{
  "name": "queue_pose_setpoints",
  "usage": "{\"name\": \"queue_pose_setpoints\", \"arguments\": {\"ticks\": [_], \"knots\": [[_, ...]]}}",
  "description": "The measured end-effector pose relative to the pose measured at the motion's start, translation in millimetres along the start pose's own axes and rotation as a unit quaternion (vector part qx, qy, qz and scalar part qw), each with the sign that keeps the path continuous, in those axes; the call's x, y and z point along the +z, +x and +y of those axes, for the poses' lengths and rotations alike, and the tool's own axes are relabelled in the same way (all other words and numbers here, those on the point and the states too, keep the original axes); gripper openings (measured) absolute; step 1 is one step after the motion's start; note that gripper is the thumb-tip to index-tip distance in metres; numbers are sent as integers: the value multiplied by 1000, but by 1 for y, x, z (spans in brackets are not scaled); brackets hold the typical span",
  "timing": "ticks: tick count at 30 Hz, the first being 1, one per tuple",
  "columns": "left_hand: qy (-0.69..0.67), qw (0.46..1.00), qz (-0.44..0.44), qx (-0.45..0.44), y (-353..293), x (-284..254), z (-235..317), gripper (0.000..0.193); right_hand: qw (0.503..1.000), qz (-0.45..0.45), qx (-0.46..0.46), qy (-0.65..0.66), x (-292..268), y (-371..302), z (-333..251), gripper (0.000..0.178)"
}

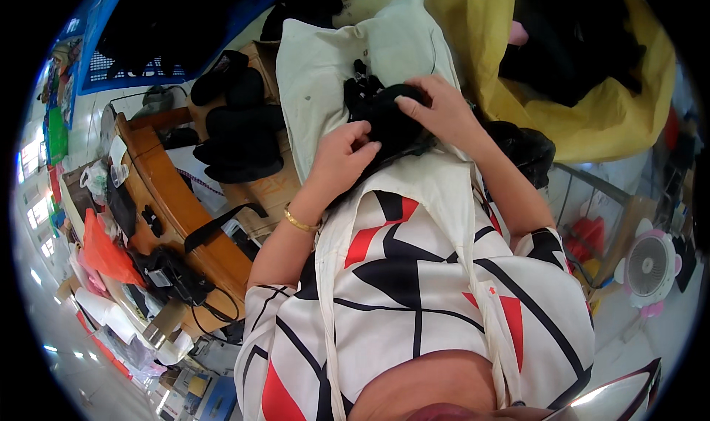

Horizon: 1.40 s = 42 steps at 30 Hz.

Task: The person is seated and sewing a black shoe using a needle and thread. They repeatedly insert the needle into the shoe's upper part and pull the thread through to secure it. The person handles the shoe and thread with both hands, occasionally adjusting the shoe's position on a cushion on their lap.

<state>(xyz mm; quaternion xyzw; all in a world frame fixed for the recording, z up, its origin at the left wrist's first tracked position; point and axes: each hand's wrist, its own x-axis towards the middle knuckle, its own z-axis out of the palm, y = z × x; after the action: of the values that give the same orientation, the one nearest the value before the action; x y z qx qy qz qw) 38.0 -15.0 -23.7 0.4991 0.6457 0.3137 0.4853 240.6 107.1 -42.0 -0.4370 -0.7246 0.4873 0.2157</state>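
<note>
1. Currently, far left: a blue crate [103, 66] holds a heap of dark goods [170, 21]. Too dark to count, and can't tell if they're finished or waiting.
2. Next over, a wooden surface [157, 171] carries a black pouch [177, 280] and loose odds and ends. None of it is in hand.
3. Between that and the lap, several padded black pieces [240, 125] sit on a cardboard box [259, 192], grouped and untouched. Done stock or backlog: can't tell.
4. Left hand [340, 158] is at the near-left edge of a soft black piece [392, 118]. Its fingers are narrow, thumb close to forefinger; can't tell whether fabric is pinched between them.
5. That black piece lies on a pale cushion [318, 73], directly under both hands. I'd call it mid-work: it's being handled, not set aside. Dark fabric hides any detail of what's complete on it.
6. Right hand [445, 114] grips the piece's far-right edge, thumb on top, fingers closed over it.
7. Right of the cushion, a yellow bag [473, 44] holds more dark material [569, 44]. Sizeable batch overall, I'd judge; the done/left split isn't readable.
</note>
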Motion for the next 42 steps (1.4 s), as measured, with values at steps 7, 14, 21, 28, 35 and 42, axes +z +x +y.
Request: {"name": "queue_pose_setpoints", "arguments": {"ticks": [7,14,21,28,35,42], "knots": [[-164,977,126,54,-13,-25,18,9,985,87,-147,23,21,1,-43,40],[-226,963,138,-51,-9,-21,8,18,995,54,-63,58,37,-8,-46,37],[-344,934,68,-64,-8,-31,-1,13,968,-104,64,219,35,0,-26,45],[-483,864,94,-106,-14,-47,2,11,994,-82,1,78,33,1,-54,49],[-298,947,109,-46,-12,-42,-6,25,981,-162,77,70,27,-1,-60,52],[-404,911,71,-39,10,-39,8,19,982,-117,81,127,13,4,-52,56]]}}
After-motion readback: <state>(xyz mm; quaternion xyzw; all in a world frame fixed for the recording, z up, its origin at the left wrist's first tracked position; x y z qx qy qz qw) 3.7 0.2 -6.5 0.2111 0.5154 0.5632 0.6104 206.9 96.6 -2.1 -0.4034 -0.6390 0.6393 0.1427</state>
